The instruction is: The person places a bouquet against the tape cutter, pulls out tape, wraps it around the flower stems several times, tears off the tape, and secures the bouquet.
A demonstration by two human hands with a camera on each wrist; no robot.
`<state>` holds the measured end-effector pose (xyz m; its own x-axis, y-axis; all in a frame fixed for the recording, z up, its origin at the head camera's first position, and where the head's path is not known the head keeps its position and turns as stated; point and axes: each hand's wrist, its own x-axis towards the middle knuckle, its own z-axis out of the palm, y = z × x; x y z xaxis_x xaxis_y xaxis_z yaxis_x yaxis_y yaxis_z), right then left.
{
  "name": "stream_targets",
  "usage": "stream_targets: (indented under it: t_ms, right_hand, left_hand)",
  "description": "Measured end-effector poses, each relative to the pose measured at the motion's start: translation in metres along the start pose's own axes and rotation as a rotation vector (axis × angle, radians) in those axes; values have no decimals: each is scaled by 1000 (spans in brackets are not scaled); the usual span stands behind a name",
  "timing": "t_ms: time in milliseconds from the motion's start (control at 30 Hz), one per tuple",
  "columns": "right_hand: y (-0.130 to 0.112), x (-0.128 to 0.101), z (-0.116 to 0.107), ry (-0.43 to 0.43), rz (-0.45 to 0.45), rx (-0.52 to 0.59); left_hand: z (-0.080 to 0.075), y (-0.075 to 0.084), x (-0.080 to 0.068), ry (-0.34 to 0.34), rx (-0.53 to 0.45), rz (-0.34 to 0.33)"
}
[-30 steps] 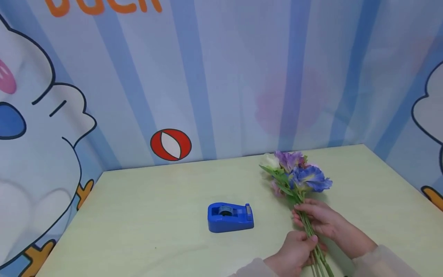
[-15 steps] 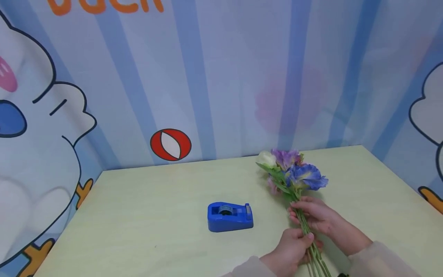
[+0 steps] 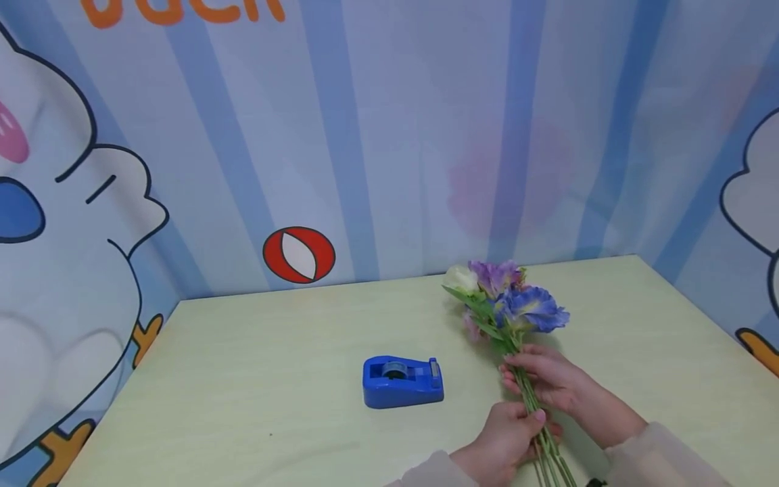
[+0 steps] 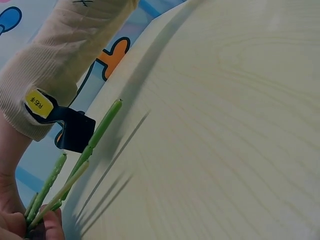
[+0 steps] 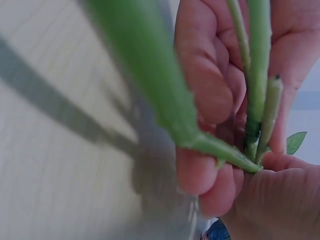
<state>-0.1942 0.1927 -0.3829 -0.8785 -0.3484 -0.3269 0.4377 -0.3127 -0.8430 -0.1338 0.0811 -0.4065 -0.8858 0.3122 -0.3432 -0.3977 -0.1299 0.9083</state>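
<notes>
Near the front edge of the table (image 3: 255, 379), right of its middle, I hold a bunch of artificial flowers (image 3: 508, 308) by the stems (image 3: 535, 419). My left hand (image 3: 508, 443) is curled round the lower part of the stems, thumb on top, gripping them just above the table's surface. My right hand (image 3: 544, 379) is wrapped round the same stems a little higher up, just beside the left, its fingers (image 5: 200, 100) folded over them from the far side. The green stems (image 5: 257, 85) run between those fingers in the right wrist view, pressed against the palm. The blooms, a blue one, purple ones and a white one with green leaves, point toward the back edge of the table and lie close to its surface. The cut ends of the stems (image 4: 75, 165) stick out past my left hand toward the front edge, slanted above the pale wood. A blue tape dispenser (image 3: 403, 382) sits on the table to the left of my hands, near the middle, apart from the flowers.
</notes>
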Motion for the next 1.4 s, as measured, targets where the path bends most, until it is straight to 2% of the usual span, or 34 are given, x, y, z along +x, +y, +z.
stream_targets:
  t_ms: [367, 833, 1100, 1400]
  right_hand:
    - [-1, 1, 3, -11, -2, 13]
    - [-1, 2, 8, -24, -1, 22]
    - [3, 6, 15, -33, 16, -3]
    - [1, 8, 20, -24, 25, -6]
  left_hand:
    - [-4, 2, 0, -50, -15, 20]
    - [-11, 3, 0, -71, -5, -3]
    - [-20, 3, -7, -101, -2, 10]
    - [-27, 2, -7, -122, 5, 36]
